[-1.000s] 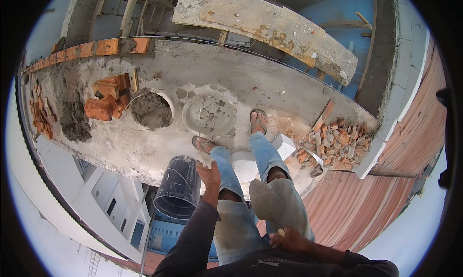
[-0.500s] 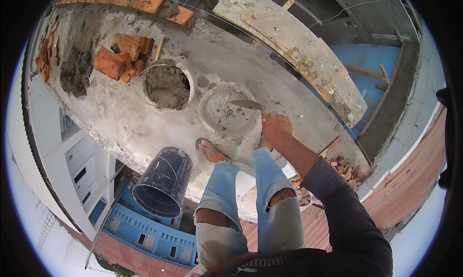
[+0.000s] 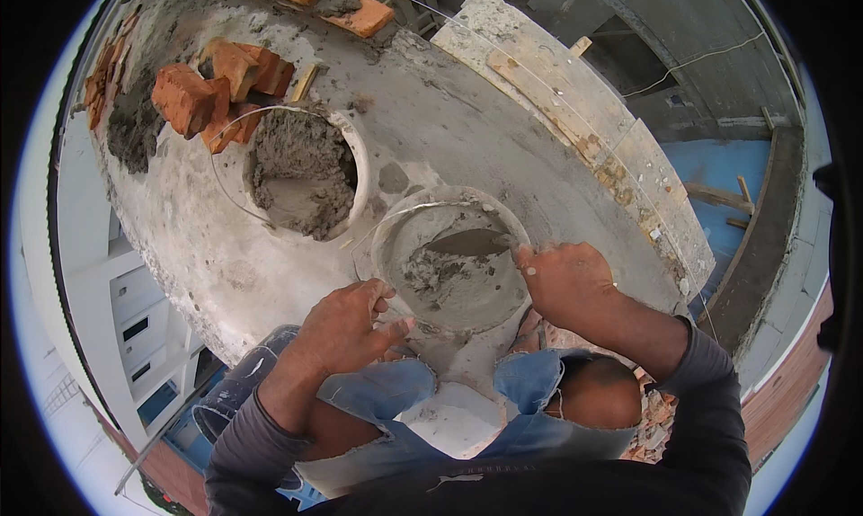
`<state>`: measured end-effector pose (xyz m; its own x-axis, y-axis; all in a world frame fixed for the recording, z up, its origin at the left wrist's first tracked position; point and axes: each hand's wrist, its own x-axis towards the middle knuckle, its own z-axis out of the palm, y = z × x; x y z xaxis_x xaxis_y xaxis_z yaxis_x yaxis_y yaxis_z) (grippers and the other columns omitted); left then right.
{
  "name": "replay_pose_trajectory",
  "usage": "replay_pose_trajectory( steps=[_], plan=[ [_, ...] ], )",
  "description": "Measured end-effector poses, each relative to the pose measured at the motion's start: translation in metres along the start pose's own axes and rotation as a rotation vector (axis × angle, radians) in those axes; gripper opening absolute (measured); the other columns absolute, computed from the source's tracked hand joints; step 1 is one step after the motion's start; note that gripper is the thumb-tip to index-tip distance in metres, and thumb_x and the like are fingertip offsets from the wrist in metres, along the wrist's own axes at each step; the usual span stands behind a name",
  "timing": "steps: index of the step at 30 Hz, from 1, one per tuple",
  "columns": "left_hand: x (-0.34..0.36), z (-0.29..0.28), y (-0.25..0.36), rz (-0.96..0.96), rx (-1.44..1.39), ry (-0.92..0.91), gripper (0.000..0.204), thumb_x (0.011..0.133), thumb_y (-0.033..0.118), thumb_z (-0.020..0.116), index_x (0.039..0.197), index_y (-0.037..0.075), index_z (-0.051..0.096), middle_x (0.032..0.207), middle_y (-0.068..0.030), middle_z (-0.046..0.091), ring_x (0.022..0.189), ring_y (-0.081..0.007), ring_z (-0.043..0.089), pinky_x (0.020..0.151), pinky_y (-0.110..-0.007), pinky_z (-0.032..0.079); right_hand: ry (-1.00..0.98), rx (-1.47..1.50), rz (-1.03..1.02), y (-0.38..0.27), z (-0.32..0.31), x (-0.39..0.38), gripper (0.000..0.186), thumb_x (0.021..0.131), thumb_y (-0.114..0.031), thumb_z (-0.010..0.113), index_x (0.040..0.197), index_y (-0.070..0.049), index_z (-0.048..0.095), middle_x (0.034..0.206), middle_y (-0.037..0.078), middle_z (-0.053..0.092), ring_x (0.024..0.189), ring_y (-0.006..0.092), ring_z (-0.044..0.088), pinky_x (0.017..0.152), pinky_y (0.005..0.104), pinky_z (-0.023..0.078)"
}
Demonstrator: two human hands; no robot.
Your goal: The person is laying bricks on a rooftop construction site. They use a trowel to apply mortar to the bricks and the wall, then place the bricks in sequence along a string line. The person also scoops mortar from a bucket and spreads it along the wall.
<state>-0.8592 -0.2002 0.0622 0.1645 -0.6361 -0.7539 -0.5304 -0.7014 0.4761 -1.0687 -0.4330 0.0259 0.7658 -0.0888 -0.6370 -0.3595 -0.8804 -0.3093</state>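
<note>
My right hand (image 3: 568,282) grips a trowel at the right rim of a round bucket (image 3: 388,228). The trowel's pointed blade (image 3: 467,241) lies over the grey mortar (image 3: 449,287) inside, pointing left. At the bucket's lower left rim is my left hand (image 3: 346,325), thumb and forefinger apart, with nothing seen in it. I cannot tell whether it touches the rim. A second bucket (image 3: 361,161), filled with rougher mortar, stands just beyond to the left, its wire handle folded to the left.
Broken orange bricks (image 3: 184,101) are heaped beside the second bucket. A dark blue bucket (image 3: 235,381) is partly hidden by my left arm. A stained board (image 3: 575,111) runs along the far edge, a taut string above it. A brick row (image 3: 360,17) lines the far left.
I have crouched lower, with my knees bent. My left hand has come into view at the near bucket. The trowel blade is now lower, over the mortar in it.
</note>
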Motion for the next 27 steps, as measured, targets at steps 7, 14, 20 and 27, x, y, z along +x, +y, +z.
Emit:
replay_pose_trajectory(
  steps=[7,14,20,27],
  plan=[
    [0.024,-0.009,-0.009,0.076,0.095,0.273,0.050,0.095,0.043,0.068,0.115,-0.003,0.067,0.107,-0.0235,0.070,0.101,-0.0389,0.069,0.088,-0.045,0.054,-0.223,-0.109,-0.225,-0.020,0.019,0.034,0.028,0.090,-0.016,0.059,0.109,0.004,0.067,0.094,0.022,0.073,0.084,0.0347,0.075,0.068,0.0444,0.059],
    [-0.006,-0.016,-0.012,0.108,-0.011,0.456,0.038,0.100,0.031,0.064,0.119,-0.001,0.062,0.106,-0.0177,0.071,0.096,-0.0280,0.070,0.085,-0.038,0.055,-0.556,0.669,0.032,0.029,0.047,0.009,0.043,0.101,-0.037,0.058,0.115,0.003,0.064,0.081,0.010,0.066,0.070,0.0221,0.066,0.061,0.0384,0.054],
    [-0.033,-0.023,-0.014,0.057,-0.093,0.586,0.044,0.096,0.036,0.065,0.116,-0.003,0.064,0.101,-0.0201,0.071,0.093,-0.0340,0.070,0.082,-0.042,0.053,-0.270,1.192,0.015,0.055,0.042,-0.013,0.043,0.101,-0.032,0.058,0.125,0.003,0.057,0.074,0.003,0.057,0.058,0.0114,0.053,0.050,0.0309,0.045],
    [-0.040,-0.026,-0.008,-0.004,-0.054,0.419,0.059,0.094,0.046,0.069,0.123,-0.005,0.062,0.115,-0.0233,0.070,0.102,-0.0337,0.072,0.087,-0.042,0.056,0.362,0.990,0.105,0.096,0.008,0.128,0.036,0.097,-0.026,0.050,0.114,0.004,0.061,0.075,0.009,0.061,0.060,0.0194,0.059,0.053,0.0361,0.049]
  ],
)
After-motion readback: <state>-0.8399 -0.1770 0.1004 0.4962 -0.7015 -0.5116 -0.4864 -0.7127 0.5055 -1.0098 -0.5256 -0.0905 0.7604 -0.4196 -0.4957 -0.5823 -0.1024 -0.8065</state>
